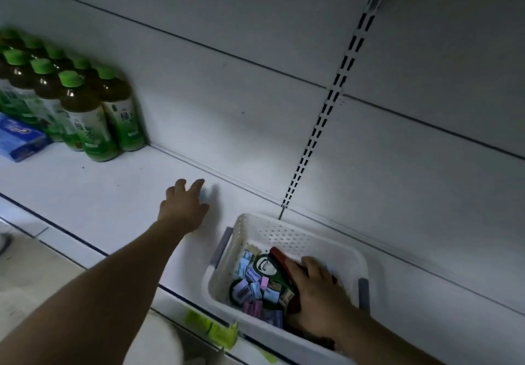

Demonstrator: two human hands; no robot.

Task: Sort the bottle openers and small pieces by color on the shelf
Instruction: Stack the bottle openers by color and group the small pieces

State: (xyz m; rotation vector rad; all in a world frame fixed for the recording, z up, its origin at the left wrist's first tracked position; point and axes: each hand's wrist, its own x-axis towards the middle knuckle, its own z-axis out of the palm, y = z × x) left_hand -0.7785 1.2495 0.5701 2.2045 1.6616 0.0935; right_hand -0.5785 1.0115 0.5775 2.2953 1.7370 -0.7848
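Left hand (pixel 184 208) is reached out low over the shelf (pixel 85 191), arm straight, fingers spread and mostly straight. A pale blue piece (pixel 205 195) sits at 2 o'clock of the palm; can't tell if it's pinched. Right hand (pixel 315 288) is down in the white basket (pixel 255 227) at 5 o'clock, fingers curled over the red bottle opener (pixel 279 256). Small pieces (pixel 255 288) and the green bottle opener (pixel 267 265) lie at its 9 o'clock.

Your view is dim and grey, brightest on the shelf (pixel 113 191) near centre. Your left hand (pixel 184 208) casts a soft shadow toward 2 o'clock. The bottles (pixel 82 115) at 9 o'clock are blurred with small glints; corners darken, and straight lines bow near the edges.
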